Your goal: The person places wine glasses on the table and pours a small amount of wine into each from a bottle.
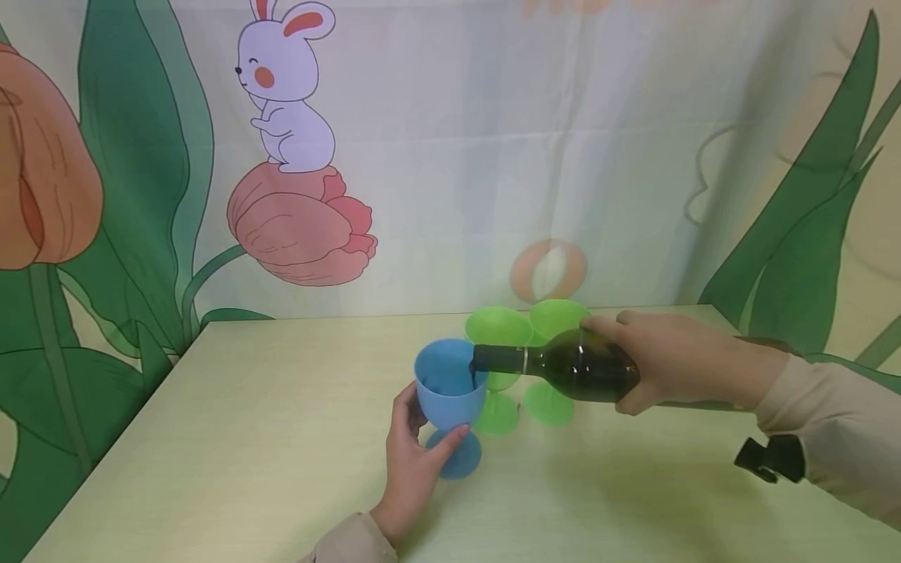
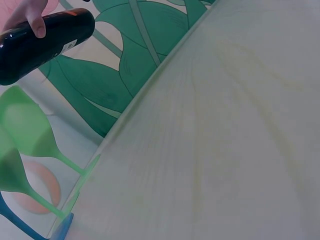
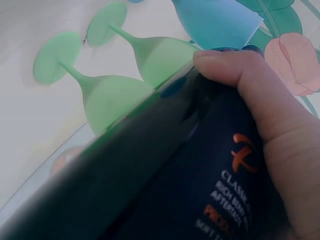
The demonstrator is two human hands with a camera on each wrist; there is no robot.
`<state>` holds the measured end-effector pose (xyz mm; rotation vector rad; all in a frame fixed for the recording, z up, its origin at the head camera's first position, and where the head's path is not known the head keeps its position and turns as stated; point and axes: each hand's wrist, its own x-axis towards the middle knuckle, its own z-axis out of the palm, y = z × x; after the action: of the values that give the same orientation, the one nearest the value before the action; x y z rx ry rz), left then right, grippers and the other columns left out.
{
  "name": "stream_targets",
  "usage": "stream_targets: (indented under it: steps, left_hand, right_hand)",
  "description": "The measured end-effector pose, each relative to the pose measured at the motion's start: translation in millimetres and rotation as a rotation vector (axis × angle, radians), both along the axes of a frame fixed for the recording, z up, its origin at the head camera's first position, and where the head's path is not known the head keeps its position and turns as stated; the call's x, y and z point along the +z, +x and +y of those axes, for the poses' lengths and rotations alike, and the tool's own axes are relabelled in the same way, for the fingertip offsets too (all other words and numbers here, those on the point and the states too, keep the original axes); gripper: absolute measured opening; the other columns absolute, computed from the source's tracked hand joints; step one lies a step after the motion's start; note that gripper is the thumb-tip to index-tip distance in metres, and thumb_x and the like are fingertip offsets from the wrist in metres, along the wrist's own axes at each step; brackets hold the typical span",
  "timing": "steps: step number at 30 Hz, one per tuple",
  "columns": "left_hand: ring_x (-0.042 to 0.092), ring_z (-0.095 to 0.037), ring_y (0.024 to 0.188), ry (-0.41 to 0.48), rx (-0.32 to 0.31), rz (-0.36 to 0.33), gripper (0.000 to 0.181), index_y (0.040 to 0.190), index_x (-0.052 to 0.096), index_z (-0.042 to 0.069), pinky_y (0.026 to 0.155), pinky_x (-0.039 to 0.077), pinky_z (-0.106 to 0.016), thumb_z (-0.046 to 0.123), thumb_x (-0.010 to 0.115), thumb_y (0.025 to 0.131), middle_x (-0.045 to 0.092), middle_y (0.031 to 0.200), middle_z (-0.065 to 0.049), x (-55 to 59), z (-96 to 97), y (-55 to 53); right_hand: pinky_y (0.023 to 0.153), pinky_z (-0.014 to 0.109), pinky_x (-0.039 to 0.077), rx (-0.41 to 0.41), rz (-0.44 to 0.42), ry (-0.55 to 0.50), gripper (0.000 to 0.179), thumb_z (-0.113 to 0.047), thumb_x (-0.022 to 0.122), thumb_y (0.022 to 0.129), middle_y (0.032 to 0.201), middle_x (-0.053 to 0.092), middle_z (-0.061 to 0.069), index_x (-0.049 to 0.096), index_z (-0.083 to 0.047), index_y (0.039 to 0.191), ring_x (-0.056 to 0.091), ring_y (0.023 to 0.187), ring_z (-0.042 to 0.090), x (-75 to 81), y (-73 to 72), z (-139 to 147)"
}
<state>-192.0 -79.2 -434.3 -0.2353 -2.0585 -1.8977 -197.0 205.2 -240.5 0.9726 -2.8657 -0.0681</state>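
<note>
A blue goblet (image 1: 450,403) is held by my left hand (image 1: 414,461), with fingers behind the bowl and the thumb across in front near the stem. My right hand (image 1: 651,360) grips a dark wine bottle (image 1: 587,367), tipped nearly level with its neck at the goblet's rim. Dark liquid runs from the mouth into the blue bowl. In the right wrist view, the thumb lies along the bottle (image 3: 165,165), whose label carries orange and white print. The left wrist view shows the bottle (image 2: 50,42) in the right hand, above the green goblets.
Two green goblets (image 1: 498,324) (image 1: 556,317) stand on the pale table (image 1: 267,422) just behind the blue one, partly hidden by the bottle. A cloth backdrop (image 1: 436,156) printed with a rabbit and tulips hangs along the table's far edge. A black strap piece (image 1: 774,459) hangs at the right cuff.
</note>
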Motion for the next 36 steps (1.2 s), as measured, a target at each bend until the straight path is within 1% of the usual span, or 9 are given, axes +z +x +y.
stream_targets:
  steps: [7, 14, 20, 24, 28, 36]
  left_hand:
    - [0.052, -0.02, 0.122, 0.011, 0.0, -0.005, 0.077, 0.141, 0.036, 0.015, 0.106, 0.04, -0.044, 0.018, 0.08, 0.077, 0.05, 0.135, -0.005, 0.5, 0.5, 0.4]
    - [0.052, -0.019, 0.121, 0.01, 0.009, -0.006, 0.077, 0.14, 0.037, 0.015, 0.106, 0.041, -0.042, 0.018, 0.081, 0.077, 0.051, 0.135, -0.004, 0.0, 0.4, 0.2]
    - [0.053, -0.019, 0.12, 0.011, 0.011, 0.008, 0.076, 0.14, 0.037, 0.014, 0.106, 0.041, -0.043, 0.018, 0.081, 0.077, 0.051, 0.134, -0.005, -0.9, 0.0, -0.3]
    - [0.053, -0.019, 0.121, 0.008, 0.01, 0.005, 0.077, 0.14, 0.037, 0.014, 0.106, 0.041, -0.044, 0.019, 0.081, 0.077, 0.051, 0.135, -0.005, -1.5, -0.3, -0.6]
    - [0.053, -0.02, 0.121, 0.006, 0.008, 0.003, 0.077, 0.14, 0.037, 0.014, 0.106, 0.04, -0.045, 0.019, 0.081, 0.077, 0.05, 0.135, -0.005, -1.6, -0.4, -0.7]
    - [0.052, -0.019, 0.122, -0.001, 0.007, 0.012, 0.076, 0.14, 0.037, 0.015, 0.105, 0.042, -0.041, 0.019, 0.08, 0.078, 0.05, 0.135, -0.005, -1.5, -1.1, -0.7]
  right_hand:
    - [0.054, 0.024, 0.038, 0.007, 0.003, 0.0, 0.059, -0.032, 0.083, 0.053, 0.075, 0.051, -0.009, 0.05, -0.026, 0.102, 0.046, 0.066, 0.008, -0.4, -0.5, 0.0]
    - [0.054, 0.024, 0.038, 0.009, -0.001, -0.002, 0.059, -0.032, 0.083, 0.054, 0.076, 0.052, -0.009, 0.05, -0.026, 0.102, 0.047, 0.067, 0.007, 0.3, -0.7, -0.6]
    - [0.053, 0.024, 0.037, -0.002, -0.014, 0.0, 0.058, -0.031, 0.082, 0.054, 0.075, 0.052, -0.008, 0.05, -0.026, 0.102, 0.046, 0.066, 0.008, 1.4, -0.1, -1.4]
    - [0.052, 0.024, 0.037, -0.007, -0.016, 0.004, 0.058, -0.031, 0.082, 0.054, 0.074, 0.052, -0.008, 0.05, -0.026, 0.102, 0.046, 0.065, 0.008, 2.2, 0.0, -1.8]
    - [0.051, 0.024, 0.036, -0.003, -0.003, 0.013, 0.057, -0.032, 0.082, 0.053, 0.073, 0.051, -0.009, 0.049, -0.027, 0.099, 0.045, 0.063, 0.007, 2.8, 0.1, -2.2]
    - [0.049, 0.023, 0.035, 0.001, 0.021, 0.028, 0.054, -0.034, 0.081, 0.053, 0.072, 0.05, -0.012, 0.049, -0.028, 0.097, 0.044, 0.062, 0.005, 3.7, -0.3, -2.2]
